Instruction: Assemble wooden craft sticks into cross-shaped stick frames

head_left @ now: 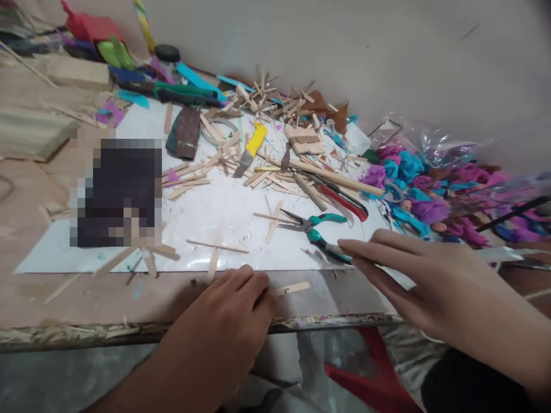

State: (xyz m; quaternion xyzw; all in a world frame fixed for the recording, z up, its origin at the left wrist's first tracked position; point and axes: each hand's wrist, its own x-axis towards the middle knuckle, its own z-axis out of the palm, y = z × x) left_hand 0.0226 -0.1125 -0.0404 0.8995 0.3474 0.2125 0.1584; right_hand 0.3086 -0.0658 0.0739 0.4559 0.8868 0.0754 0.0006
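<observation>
My left hand [232, 310] rests at the table's front edge with its fingers curled, knuckles up, touching a short wooden craft stick [293, 288] that pokes out to its right. What lies under its fingers is hidden. My right hand [408, 275] reaches in from the right with fingers stretched out and together, its fingertips touching the near handle of the teal-handled pliers [316, 225] on the white sheet [241, 206]. A cross of two craft sticks [216, 248] lies just beyond my left hand.
Loose craft sticks, a yellow-handled knife [252, 146], red-handled cutters [344, 198] and a wooden dowel [336, 178] litter the white sheet. Purple, blue and pink paper flowers [413, 183] pile at the right. A blurred dark block [118, 192] sits left. A red stool [370, 378] stands below the table edge.
</observation>
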